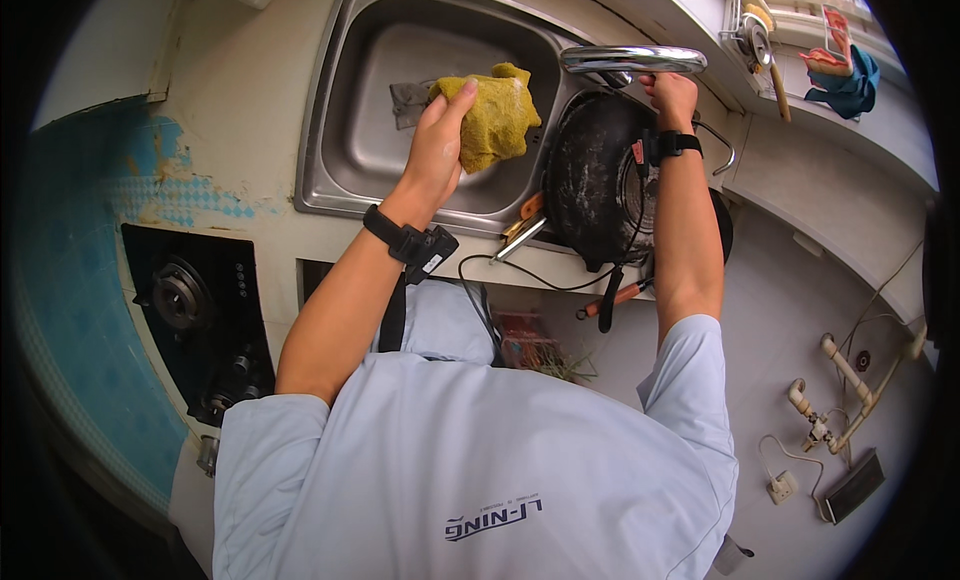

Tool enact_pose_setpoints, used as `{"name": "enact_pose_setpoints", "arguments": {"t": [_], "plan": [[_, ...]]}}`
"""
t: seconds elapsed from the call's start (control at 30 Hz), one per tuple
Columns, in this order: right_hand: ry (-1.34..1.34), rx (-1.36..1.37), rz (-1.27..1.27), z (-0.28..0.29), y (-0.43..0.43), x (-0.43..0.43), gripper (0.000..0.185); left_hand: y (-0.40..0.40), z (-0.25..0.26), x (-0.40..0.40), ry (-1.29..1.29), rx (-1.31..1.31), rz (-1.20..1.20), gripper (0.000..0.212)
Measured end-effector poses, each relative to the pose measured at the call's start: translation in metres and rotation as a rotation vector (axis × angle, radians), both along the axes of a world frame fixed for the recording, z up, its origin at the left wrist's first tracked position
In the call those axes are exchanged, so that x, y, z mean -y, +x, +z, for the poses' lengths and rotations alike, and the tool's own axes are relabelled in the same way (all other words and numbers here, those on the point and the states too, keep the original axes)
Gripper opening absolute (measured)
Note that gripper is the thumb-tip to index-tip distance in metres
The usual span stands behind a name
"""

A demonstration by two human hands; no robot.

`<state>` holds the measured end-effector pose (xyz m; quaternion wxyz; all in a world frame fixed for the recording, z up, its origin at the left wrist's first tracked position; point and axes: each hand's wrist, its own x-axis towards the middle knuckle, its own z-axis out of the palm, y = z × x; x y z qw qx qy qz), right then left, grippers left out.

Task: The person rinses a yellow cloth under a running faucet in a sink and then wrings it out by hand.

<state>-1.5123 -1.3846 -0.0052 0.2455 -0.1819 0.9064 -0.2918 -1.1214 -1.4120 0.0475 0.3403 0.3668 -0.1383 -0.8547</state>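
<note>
My left hand (442, 129) holds a yellow-green cloth (495, 118) above the left basin of a stainless steel sink (360, 163). A small grey thing, perhaps the drain fitting, lies on the basin floor behind the cloth. My right hand (671, 96) is at the chrome faucet (634, 59), with its fingers curled behind and below the curved spout; what they touch is partly hidden. Under the spout and beside my right forearm, a large blackened wok (592, 182) rests upside down or tilted over the right part of the sink.
Orange and metal handles (519, 239) stick out between basin and wok. Another utensil with an orange-brown handle (615, 298) lies at the counter's front edge. A black gas hob (202, 317) is at the left. On the window ledge at the upper right hangs a blue cloth (847, 84).
</note>
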Motion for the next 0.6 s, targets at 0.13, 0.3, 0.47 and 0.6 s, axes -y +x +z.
{"name": "enact_pose_setpoints", "arguments": {"t": [0.13, 0.3, 0.47, 0.6], "plan": [[-0.013, 0.003, -0.022, -0.003, -0.002, -0.003, 0.029, -0.007, -0.003, -0.001, 0.001, 0.001, -0.005, 0.035], [-0.053, 0.044, -0.067, 0.004, 0.008, -0.003, 0.027, -0.012, -0.006, 0.0, -0.008, 0.006, 0.021, 0.031], [-0.069, 0.068, -0.079, 0.003, 0.005, -0.005, 0.027, -0.013, -0.01, 0.002, -0.04, 0.001, 0.039, 0.027], [-0.056, 0.077, -0.09, 0.0, 0.001, -0.005, 0.027, -0.012, -0.009, 0.005, -0.048, 0.009, 0.045, 0.026]]}}
